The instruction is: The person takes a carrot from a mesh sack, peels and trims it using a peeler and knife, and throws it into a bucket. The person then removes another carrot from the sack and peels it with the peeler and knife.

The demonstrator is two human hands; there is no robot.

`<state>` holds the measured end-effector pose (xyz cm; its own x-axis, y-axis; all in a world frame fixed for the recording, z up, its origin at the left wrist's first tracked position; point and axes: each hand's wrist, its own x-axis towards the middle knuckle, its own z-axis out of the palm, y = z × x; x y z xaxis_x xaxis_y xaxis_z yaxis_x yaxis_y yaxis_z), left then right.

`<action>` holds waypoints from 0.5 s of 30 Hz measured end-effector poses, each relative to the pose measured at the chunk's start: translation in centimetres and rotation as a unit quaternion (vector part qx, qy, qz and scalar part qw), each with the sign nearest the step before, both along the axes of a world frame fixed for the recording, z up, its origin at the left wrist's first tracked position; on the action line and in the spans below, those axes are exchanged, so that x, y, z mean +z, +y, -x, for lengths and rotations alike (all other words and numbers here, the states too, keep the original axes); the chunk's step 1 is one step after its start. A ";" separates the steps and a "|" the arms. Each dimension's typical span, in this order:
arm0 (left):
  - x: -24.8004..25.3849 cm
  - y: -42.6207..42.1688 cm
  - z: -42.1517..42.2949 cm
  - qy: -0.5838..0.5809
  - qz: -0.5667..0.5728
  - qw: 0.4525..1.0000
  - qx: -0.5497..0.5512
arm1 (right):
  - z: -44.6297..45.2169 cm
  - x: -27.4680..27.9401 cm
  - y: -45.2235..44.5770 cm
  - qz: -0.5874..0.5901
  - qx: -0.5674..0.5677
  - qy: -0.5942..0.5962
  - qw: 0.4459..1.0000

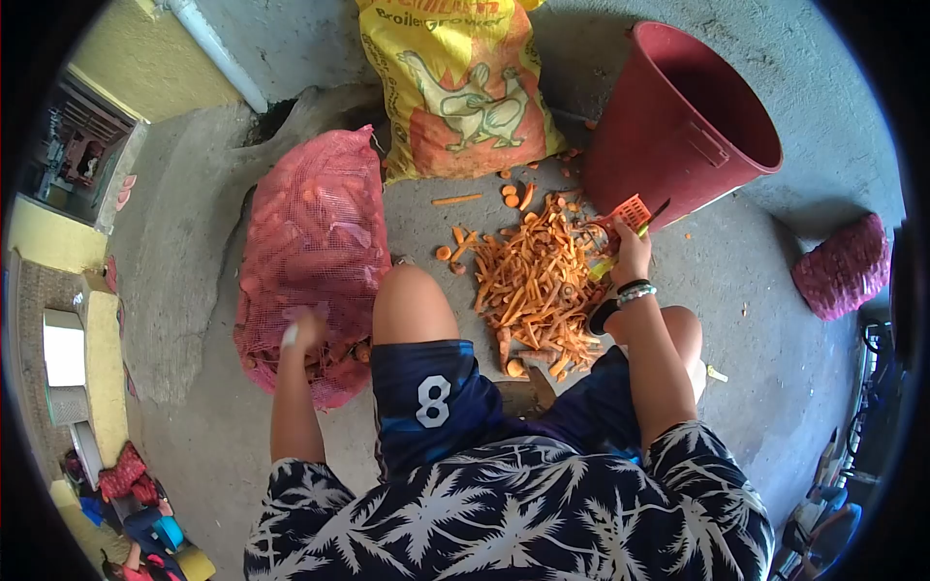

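My left hand (pixel 306 332) is at the lower part of a red mesh sack (pixel 315 228) filled with carrots; it is blurred, and its fingers cannot be made out. Over on the right, my right hand (pixel 632 250) grips a tool with a dark blade and a yellow-green part. An orange plastic basket-like piece (pixel 631 210) touches the same hand. Beside that hand lies a heap of orange carrot peelings and pieces (pixel 533 281) on the concrete floor, with whole carrots at its lower edge.
A tall red bin (pixel 649 136) stands behind my right hand. A yellow printed sack (pixel 465 97) leans on the wall. Another purple-red mesh sack (pixel 845 268) is far right. A person (pixel 145 542) is at the lower left.
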<state>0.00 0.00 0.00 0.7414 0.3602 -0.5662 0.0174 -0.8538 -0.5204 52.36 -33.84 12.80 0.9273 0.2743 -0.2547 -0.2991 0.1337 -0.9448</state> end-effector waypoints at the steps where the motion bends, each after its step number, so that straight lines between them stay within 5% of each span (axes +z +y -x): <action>1: 0.4 -2.1 0.5 -0.024 0.184 0.977 0.101 | -0.1 0.2 -0.4 -0.008 0.002 -0.010 1.000; 3: -11.1 -2.4 8.6 -0.220 0.292 0.869 0.333 | -0.4 -1.3 0.1 0.019 0.004 -0.020 1.000; 4: -7.8 -3.6 6.2 -0.221 0.288 0.872 0.328 | -0.7 -1.7 1.1 0.010 -0.016 -0.030 0.999; 6: 0.3 -5.5 0.1 -0.351 0.135 0.752 0.542 | -0.8 -1.6 2.2 0.004 -0.039 -0.037 0.999; 9: 1.0 -6.0 -2.5 -0.392 0.092 0.687 0.605 | -0.7 -1.7 2.9 0.033 -0.007 -0.026 0.999; 10: 0.2 -6.1 -2.2 -0.389 0.093 0.687 0.607 | -0.8 -2.0 3.2 0.045 0.007 -0.027 0.999; 12: -1.1 -6.3 -1.8 -0.385 0.075 0.797 0.459 | -0.6 -2.3 4.2 0.039 0.003 -0.027 0.999; 15: -0.5 -6.9 0.1 -0.365 0.009 0.840 0.402 | -0.5 -2.6 4.6 0.046 0.010 -0.026 0.999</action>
<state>-0.05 -6.89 -0.45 0.4140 0.9070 -0.0776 0.9008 -0.4205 -0.1088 52.83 -29.26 10.19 0.9344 0.2702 -0.2320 -0.2519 0.0409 -0.9669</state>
